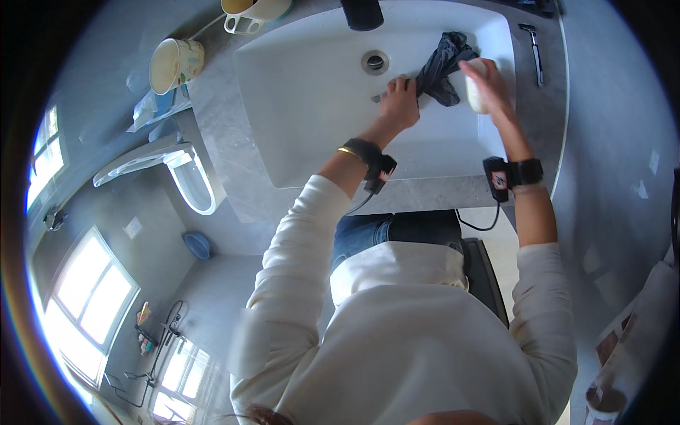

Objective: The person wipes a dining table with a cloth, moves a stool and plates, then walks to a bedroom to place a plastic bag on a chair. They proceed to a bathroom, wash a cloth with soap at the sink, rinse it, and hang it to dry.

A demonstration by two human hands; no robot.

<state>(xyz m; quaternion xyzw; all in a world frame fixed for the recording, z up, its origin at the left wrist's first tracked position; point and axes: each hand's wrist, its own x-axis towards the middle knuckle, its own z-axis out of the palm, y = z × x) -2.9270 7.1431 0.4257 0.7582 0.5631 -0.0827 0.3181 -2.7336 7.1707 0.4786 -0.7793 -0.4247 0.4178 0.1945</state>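
A crumpled, dark, thin cloth or garment (440,71) lies in the right part of a white washbasin (313,106). My left hand (399,103) grips its lower left end, and a small tip sticks out past my fingers. Over the right side of the basin, my right hand (490,87) holds a white, rounded bar, probably soap (474,90), against or close to the cloth's upper right end. Whether the bar touches the cloth cannot be told. The metal drain (375,62) shows left of the cloth.
A black faucet (362,15) reaches over the basin's far rim. On the grey counter (550,106) at right lies a razor (533,53). Left stand a patterned paper cup (178,64) and a cream cup with a handle (255,13). A toilet (194,180) is farther left.
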